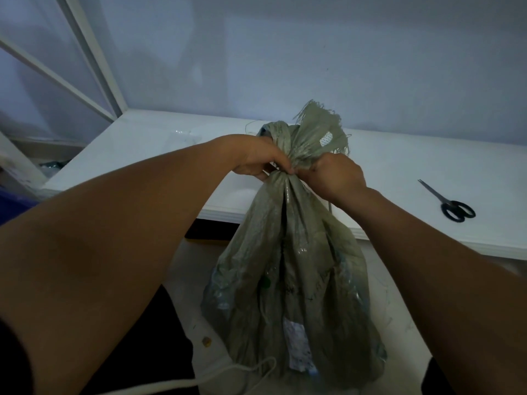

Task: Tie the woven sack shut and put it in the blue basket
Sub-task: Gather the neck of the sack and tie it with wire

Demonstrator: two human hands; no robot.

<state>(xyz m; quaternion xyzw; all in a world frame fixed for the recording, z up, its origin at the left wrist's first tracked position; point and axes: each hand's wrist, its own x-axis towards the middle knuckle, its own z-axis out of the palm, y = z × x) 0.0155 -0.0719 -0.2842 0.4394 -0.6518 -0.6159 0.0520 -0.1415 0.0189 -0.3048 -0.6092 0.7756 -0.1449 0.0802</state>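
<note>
A grey-green woven sack [288, 280] stands upright on the floor in front of a white table, its mouth bunched into a narrow neck with a frayed top fanning out above. My left hand [256, 158] grips the neck from the left, fingers curled at the cinch. From the right, my right hand [333, 175] pinches the same cinch point, and a thin string hangs down below it. A dark blue edge at the far left [11, 203] may be the blue basket; I cannot tell for sure.
Black-handled scissors [449, 205] lie on the white table [142, 149] to the right. A white cord [199, 377] trails on the floor near the sack's base. A white metal frame [91, 58] rises at the left. A plain wall stands behind the table.
</note>
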